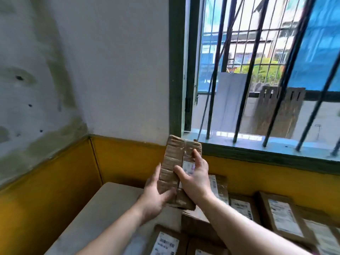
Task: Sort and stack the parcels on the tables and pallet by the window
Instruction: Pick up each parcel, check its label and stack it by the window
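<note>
Labelled parcels (283,219) are laid flat on bench (103,205); taped cardboard parcel (176,162) is gripped upright by left hand (156,196) and right hand (195,175), likely for sorting.

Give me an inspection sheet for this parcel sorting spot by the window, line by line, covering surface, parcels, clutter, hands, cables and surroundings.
Surface: grey table top, bare at its left part, in the corner.
Job's things: one taped cardboard parcel held up on end in the air; more labelled parcels lie flat below and to the right.
Clutter: nothing seen.
Hands: left hand grips the held parcel's lower left side; right hand grips its right face over the label.
Cables: a thin line runs slantwise outside the window bars; cannot tell what it is.
Surroundings: stained white wall with yellow lower band, barred window, buildings outside.
</note>
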Demonstrator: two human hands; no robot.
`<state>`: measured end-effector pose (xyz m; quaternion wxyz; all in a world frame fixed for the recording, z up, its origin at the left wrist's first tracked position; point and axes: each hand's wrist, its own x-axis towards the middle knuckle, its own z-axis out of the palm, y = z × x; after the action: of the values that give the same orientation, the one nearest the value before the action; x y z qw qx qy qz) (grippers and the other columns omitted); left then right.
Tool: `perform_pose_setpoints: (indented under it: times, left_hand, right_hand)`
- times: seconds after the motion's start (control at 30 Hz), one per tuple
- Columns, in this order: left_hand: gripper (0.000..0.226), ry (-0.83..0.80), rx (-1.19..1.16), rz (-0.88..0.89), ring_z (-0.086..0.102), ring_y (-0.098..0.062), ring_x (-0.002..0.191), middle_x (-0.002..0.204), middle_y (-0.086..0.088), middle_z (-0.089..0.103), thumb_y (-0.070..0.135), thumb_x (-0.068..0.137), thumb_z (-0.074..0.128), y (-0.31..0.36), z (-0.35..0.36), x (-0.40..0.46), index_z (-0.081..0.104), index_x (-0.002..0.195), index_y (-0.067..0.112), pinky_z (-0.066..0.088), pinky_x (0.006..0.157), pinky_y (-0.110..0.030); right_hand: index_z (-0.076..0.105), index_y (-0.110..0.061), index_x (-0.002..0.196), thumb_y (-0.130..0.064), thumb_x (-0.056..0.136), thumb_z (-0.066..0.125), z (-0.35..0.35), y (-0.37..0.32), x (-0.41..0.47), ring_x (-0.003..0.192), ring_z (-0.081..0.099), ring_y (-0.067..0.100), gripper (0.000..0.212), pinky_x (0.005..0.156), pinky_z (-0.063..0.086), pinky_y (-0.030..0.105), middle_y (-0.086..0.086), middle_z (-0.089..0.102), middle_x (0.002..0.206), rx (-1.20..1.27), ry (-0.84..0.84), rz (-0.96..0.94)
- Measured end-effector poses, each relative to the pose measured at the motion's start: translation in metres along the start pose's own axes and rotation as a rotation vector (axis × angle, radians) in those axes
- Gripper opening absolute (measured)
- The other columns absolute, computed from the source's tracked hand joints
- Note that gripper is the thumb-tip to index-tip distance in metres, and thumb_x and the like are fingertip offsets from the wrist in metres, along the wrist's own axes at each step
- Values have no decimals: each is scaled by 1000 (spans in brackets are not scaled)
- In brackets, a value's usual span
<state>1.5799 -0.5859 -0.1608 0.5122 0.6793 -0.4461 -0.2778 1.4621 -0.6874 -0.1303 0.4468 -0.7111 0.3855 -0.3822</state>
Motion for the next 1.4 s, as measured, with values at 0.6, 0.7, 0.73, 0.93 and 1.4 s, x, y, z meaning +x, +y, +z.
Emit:
perform_pose_setpoints:
  times: [0.6,0.7,0.73,0.93,1.4]
  left_hand:
    - [88,-371,-151,540,60,-1,96,116,9,51,9,85,66,175,110,-171,23,101,85,54,67,-16]
    - [93,-492,-215,561,62,-5,94,111,6,57,-1,84,64,209,152,-209,32,92,86,55,68,-20]
    - [93,-529,-239,564,64,-7,94,108,5,59,-4,84,63,218,168,-219,36,92,84,57,69,-24]
    - [86,-700,-248,599,61,-18,110,125,3,57,16,73,67,271,299,-304,28,114,80,55,88,-48]
    - [89,-1184,-271,545,60,11,97,125,13,54,8,87,67,363,592,-512,12,150,38,48,70,-5]
  right_hand:
    - [27,-34,151,-40,92,65,-210,-85,-206,122,36,7,71,89,33,15,-3,37,142,-281,508,-138]
    - [29,-36,148,-43,91,65,-263,-85,-249,131,37,18,68,101,33,31,0,42,141,-328,624,-119]
    - [28,-37,149,-44,91,64,-282,-82,-264,132,37,19,69,102,32,31,1,43,142,-352,653,-102]
    - [26,-37,151,-57,81,64,-418,-66,-378,128,46,20,82,104,39,35,1,46,140,-419,824,31]
    - [22,-32,155,-46,89,66,-686,-19,-632,140,35,21,80,111,29,30,5,32,155,-535,1160,304]
